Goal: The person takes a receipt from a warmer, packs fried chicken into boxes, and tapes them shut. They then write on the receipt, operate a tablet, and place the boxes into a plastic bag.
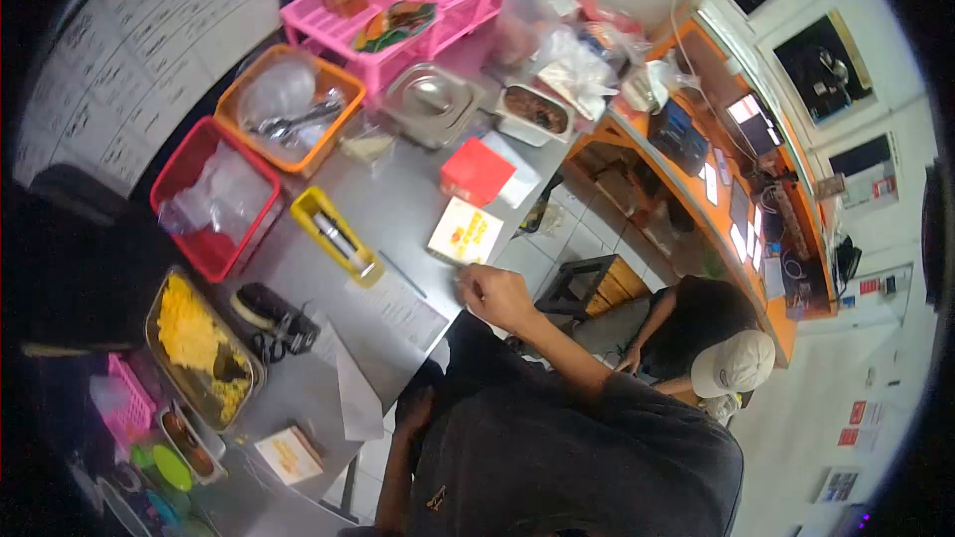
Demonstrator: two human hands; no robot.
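Note:
My right hand (494,296) is at the table's edge, fingers curled in, beside a white printed box (465,233); anything inside the fingers is hidden. A red box (477,172) stands just behind that printed box. On the table near the hand lie a thin pen-like stick (403,274) and a printed sheet of paper (400,312). A yellow holder (336,237) with a dark and silver object in it lies farther back. My left hand (414,412) hangs low beside my dark clothing, its fingers in shadow.
The steel table (308,378) carries a red basket (246,249), an orange basket (231,111), a tray of yellow food (151,323), a lidded steel pan (431,99) and a pink rack (373,65). A person in a white cap (734,363) is at right, near a wooden crate (609,295).

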